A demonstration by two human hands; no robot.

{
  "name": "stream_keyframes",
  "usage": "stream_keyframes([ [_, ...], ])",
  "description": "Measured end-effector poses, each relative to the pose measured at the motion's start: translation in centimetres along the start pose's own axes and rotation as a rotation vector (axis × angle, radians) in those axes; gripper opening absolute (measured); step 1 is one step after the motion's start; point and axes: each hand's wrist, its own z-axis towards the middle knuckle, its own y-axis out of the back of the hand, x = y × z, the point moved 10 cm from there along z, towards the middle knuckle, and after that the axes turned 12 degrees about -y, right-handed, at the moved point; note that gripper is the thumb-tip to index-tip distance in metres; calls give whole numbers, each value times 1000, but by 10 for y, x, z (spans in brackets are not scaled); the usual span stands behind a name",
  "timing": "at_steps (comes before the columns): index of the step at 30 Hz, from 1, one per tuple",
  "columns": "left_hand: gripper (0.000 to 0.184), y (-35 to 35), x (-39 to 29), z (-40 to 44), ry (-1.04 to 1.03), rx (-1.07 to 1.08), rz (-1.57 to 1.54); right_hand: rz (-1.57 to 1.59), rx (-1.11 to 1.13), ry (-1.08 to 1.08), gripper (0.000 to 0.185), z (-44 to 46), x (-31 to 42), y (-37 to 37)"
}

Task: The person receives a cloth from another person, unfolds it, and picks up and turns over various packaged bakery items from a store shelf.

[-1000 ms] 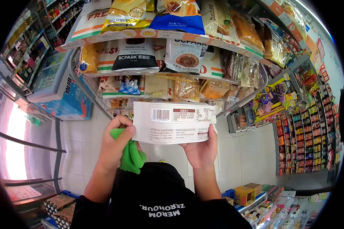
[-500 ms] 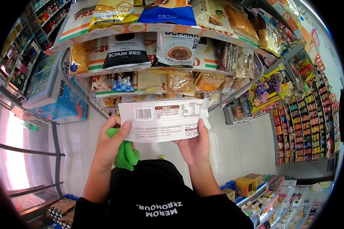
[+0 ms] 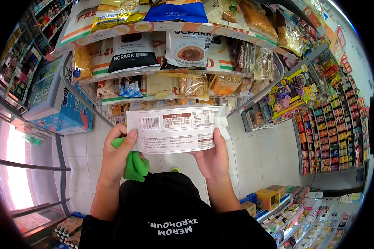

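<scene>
Between my two hands is a white food packet (image 3: 174,130), its printed back with a barcode and a small table turned up toward me. My left hand (image 3: 119,145) grips the packet's left end, thumb on top. A bright green cloth (image 3: 136,167) is also tucked in that hand and hangs below it. At the packet's lower right, my right hand (image 3: 214,155) pinches the edge with the thumb on top; its fingers are mostly hidden underneath. The crimped right end of the packet sticks out past the right thumb.
Ahead stands a tiered rack (image 3: 162,74) of packaged bread, including a black bag (image 3: 133,54) and a white bag (image 3: 188,52). A blue chest freezer (image 3: 68,103) is at left. Snack racks (image 3: 330,124) stand at right. Another stocked shelf (image 3: 295,220) is at lower right, near cardboard boxes (image 3: 268,199).
The view has shifted slightly, so the rack sits a little further left and higher. Both hands keep the same hold on the packet and cloth.
</scene>
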Motion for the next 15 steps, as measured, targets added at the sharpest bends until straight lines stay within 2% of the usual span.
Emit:
stream_keyframes([
  [11, 20, 0, -5, -6, 46, -17, -51, 80, 76, -99, 61, 9, -11, -5],
  [15, 18, -1, -7, -8, 43, 49, -115, 159, 117, -160, 61, 13, -21, -2],
])
